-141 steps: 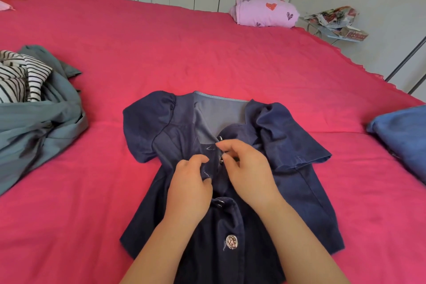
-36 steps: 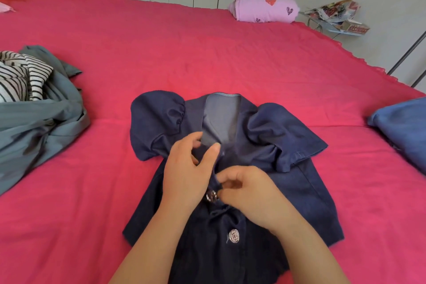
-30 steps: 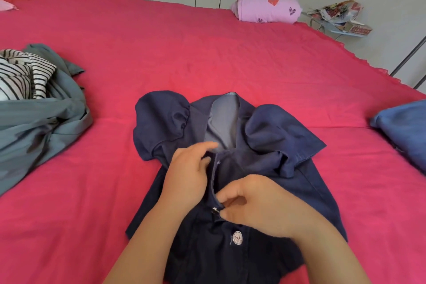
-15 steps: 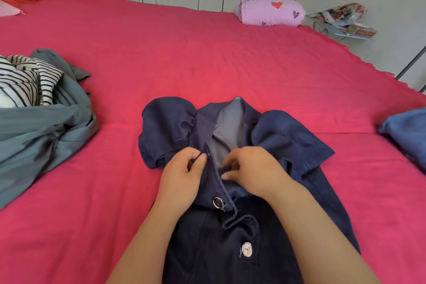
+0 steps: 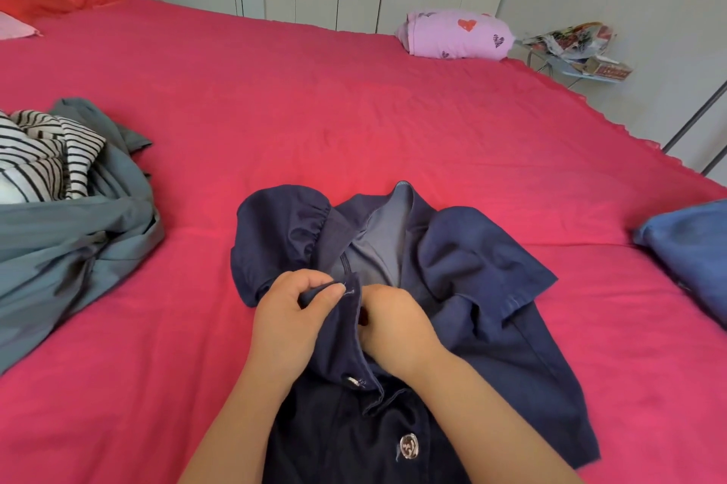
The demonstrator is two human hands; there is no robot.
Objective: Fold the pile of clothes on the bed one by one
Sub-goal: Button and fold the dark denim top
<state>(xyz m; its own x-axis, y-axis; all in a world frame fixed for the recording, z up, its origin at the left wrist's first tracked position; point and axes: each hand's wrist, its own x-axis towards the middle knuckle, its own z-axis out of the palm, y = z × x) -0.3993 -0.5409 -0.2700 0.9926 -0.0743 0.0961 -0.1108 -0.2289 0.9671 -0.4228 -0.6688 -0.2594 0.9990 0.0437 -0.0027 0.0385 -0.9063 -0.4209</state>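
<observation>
A dark navy short-sleeved blouse (image 5: 484,287) with puffed sleeves and silver buttons lies front-up on the pink bed (image 5: 354,110), its neck pointing away from me. My left hand (image 5: 289,320) pinches the left front placket edge near the top and lifts it slightly. My right hand (image 5: 393,322) is curled on the cloth just beside it, its fingertips tucked under the lifted edge and hidden. Two buttons show lower down the front, the upper one (image 5: 354,381) fastened and the lower one (image 5: 408,446) nearest me.
A heap of unfolded clothes, grey-green fabric (image 5: 67,243) with a black-and-white striped garment (image 5: 43,153) on top, lies at the left. A folded blue garment (image 5: 692,251) sits at the right edge. A folded lilac item with hearts (image 5: 456,36) rests at the far side.
Both hands moved up from the middle button to the top of the placket. The left hand now lifts the placket edge and the right hand has closed in against it.
</observation>
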